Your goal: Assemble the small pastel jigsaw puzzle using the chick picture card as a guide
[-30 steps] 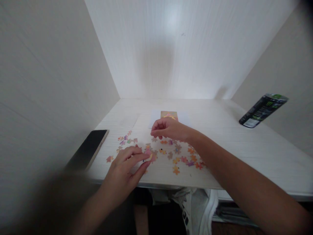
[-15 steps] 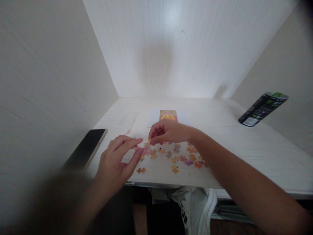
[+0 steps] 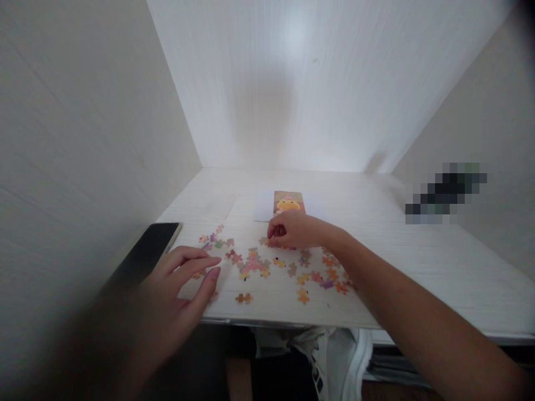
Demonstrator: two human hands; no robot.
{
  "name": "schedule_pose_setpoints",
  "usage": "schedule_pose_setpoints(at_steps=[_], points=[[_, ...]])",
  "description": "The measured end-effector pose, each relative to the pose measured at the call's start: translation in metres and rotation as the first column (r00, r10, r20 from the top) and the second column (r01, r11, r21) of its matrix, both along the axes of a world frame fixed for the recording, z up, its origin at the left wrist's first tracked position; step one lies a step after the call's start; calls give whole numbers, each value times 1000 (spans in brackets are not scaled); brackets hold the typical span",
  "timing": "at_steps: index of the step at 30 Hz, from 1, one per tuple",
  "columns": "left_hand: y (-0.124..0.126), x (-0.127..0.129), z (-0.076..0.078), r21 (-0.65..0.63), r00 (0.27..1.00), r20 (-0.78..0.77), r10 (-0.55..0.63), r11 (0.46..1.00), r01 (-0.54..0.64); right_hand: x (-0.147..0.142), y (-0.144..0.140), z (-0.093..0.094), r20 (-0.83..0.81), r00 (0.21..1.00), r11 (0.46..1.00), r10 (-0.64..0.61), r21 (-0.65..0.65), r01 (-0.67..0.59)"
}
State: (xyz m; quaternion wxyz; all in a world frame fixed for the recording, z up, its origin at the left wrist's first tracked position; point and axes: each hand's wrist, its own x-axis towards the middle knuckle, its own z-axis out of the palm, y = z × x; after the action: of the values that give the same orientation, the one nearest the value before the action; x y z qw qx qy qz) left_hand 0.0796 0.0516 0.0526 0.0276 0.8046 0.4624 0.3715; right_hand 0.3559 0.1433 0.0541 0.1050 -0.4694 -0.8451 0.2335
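Many small jigsaw pieces lie on a white tabletop. A joined cluster of pink and yellow puzzle pieces [image 3: 253, 264] sits in the middle, between my hands. My right hand [image 3: 291, 229] is above and right of that cluster, thumb and fingertips pinched on a small puzzle piece [image 3: 264, 241]; its palm side is partly hidden. My left hand [image 3: 184, 278] hovers at the left with fingers apart and nothing between them, over a few loose pieces. Behind my right hand stands or lies a picture card [image 3: 288, 201] with a yellow cartoon figure, its lower part covered.
A dark phone [image 3: 144, 250] lies at the left by the side wall. More pieces, orange and purple, are spread at the right near my forearm, with a brown pair [image 3: 244, 298] near the front edge. A blurred-out dark object [image 3: 447, 192] stands far right.
My left hand has drawn back left and down from the cluster, uncovering pieces on the left. My right hand has shifted slightly right, off the cluster. More of the card shows.
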Motion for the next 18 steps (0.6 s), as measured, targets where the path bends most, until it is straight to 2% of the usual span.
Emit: schedule_pose_setpoints(at_steps=[9, 11, 14, 16, 18], points=[[3, -10, -3, 4, 998, 55, -32, 999, 32, 8, 4, 0, -59, 998, 994, 24, -101, -29], [3, -11, -3, -10, 998, 61, -34, 999, 34, 15, 8, 2, -74, 997, 996, -3, -89, -3], [2, -11, -5, -25, 998, 59, -29, 999, 31, 33, 15, 9, -96, 985, 987, -143, 63, 149], [2, -12, -7, -17, 998, 51, -28, 999, 29, 47, 20, 13, -167, 950, 938, -265, 184, 294], [3, -14, -8, 5, 999, 41, -26, 1000, 26, 60, 25, 15, -259, 893, 863, -369, 260, 432]])
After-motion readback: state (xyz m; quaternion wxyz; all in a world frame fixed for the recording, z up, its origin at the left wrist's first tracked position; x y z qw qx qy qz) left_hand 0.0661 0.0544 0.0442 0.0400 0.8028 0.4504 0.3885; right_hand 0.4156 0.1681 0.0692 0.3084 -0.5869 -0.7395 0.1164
